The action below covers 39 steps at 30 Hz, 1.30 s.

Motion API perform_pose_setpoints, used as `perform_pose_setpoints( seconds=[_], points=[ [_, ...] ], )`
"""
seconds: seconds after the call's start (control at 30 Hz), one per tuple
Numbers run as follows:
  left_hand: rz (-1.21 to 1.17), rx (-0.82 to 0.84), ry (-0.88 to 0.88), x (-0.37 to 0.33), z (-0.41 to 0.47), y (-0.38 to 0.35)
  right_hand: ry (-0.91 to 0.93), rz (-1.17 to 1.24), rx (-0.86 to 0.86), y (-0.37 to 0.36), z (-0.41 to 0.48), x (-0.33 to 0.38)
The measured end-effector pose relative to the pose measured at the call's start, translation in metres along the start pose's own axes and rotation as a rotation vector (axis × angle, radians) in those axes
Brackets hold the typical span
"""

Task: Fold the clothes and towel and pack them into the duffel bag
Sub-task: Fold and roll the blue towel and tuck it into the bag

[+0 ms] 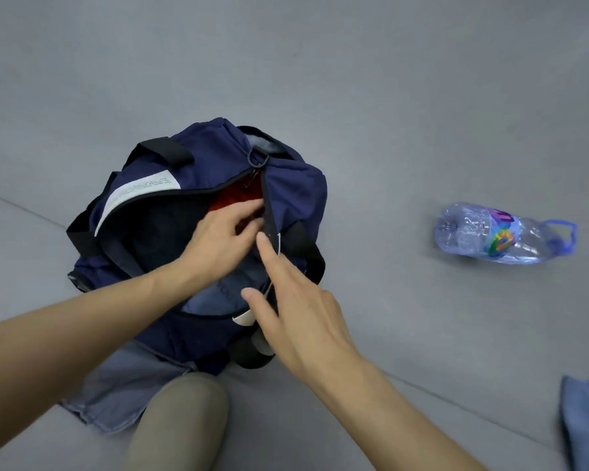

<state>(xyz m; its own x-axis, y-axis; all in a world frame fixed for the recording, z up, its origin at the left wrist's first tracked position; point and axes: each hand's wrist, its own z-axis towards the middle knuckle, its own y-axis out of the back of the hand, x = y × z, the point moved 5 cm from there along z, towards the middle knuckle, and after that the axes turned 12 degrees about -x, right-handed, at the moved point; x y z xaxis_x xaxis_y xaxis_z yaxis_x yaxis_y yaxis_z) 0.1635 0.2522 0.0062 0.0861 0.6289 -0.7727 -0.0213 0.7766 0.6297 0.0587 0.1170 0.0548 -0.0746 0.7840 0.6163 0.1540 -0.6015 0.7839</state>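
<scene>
My left hand [223,229] is inside the mouth of the navy blue fabric duffel bag [293,185]. Its fingers curl down onto a red-orange cloth [232,195] that lies at the far end of the opening. I cannot tell from this angle whether they pinch that cloth or only press on it.

My right hand [296,300] is at the bag's right rim, spread fairly wide. The fingers are straight, the forefinger lies along the black zip edge, and the thumb is held apart toward the opening. It holds nothing.

The bag stands on the grey floor [354,79] with its zip undone and its mouth gaping. Inside it, beside the red-orange cloth, lies a dark, nearly black garment [157,232]. A grey-blue fabric [215,294] fills the near end of the opening. A white printed label [140,192] shows on the inner face of the bag's left flap, and a black webbing handle [165,149] arches over that flap's far side.

A faded blue denim-like cloth [116,392] lies flat under the bag's near end, and my bent knee [181,423] rests on it. Well to the right of the bag, a clear bluish plastic water bottle [504,234] with a bright multicoloured label lies on its side. Farther right of the bag and nearer to me, a light blue crumpled cloth [585,419] sits at the edge of view.
</scene>
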Motion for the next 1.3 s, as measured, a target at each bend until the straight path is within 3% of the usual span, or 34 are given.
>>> perform_pose_setpoints(
  seconds=[0.07,0.13,0.37,0.5,0.6,0.77,0.93,1.3],
  points=[
    [-0.130,-0.074,0.063,-0.011,-0.011,0.011,0.023,0.086,0.048,0.003,-0.009,-0.004],
    [-0.140,-0.107,0.011,-0.031,-0.024,0.017,0.013,0.156,0.065,0.013,-0.019,-0.013],
    [0.193,-0.101,-0.343,-0.104,-0.049,-0.009,-0.127,0.045,0.109,0.080,-0.090,-0.089],
    [0.458,-0.012,-0.307,-0.115,-0.068,-0.043,-0.302,-0.083,0.114,0.132,-0.160,-0.159],
    [0.523,0.026,-0.377,-0.130,-0.082,-0.059,-0.454,-0.062,0.036,0.155,-0.216,-0.205],
    [0.336,0.336,-0.520,-0.161,-0.116,-0.112,-0.662,-0.037,-0.192,0.155,-0.283,-0.276],
    [0.215,0.620,-0.469,-0.185,-0.155,-0.178,-0.736,-0.070,-0.383,0.123,-0.317,-0.329],
    [0.232,0.882,-0.482,-0.193,-0.227,-0.249,-0.940,-0.505,-0.303,0.124,-0.344,-0.421]
  ],
)
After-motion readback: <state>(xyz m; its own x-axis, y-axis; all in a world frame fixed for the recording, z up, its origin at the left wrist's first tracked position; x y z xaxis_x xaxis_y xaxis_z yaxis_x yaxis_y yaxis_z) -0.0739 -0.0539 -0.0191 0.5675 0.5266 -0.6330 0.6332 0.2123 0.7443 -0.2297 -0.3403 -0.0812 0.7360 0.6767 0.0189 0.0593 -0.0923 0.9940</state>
